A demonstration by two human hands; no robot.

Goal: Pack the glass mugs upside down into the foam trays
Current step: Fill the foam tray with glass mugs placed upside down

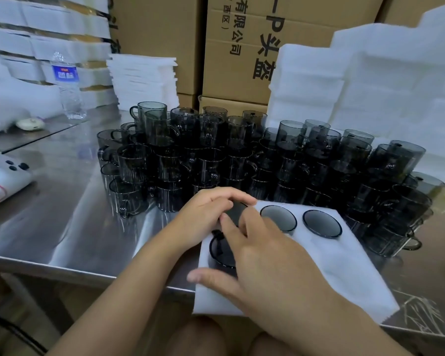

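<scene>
A white foam tray (pixel 344 273) lies at the near edge of the steel table, overhanging it slightly. Two dark glass mugs sit upside down in its far holes, one in the middle (pixel 278 218) and one at the right (pixel 322 223). A third mug (pixel 220 253) sits in the near-left hole. My left hand (pixel 208 217) curls over a mug (pixel 235 211) in the far-left hole. My right hand (pixel 262 263) lies over the tray's left half, fingers stretched onto that same mug, thumb spread. It hides part of the near-left mug.
Several stacked smoky glass mugs (pixel 216 155) crowd the table behind the tray. Stacks of foam trays (pixel 370 86) rise at the right and foam sheets (pixel 141 80) at the back. Cardboard boxes (pixel 237 47) stand behind. On the left are a water bottle (pixel 67 86) and a white device (pixel 3 176).
</scene>
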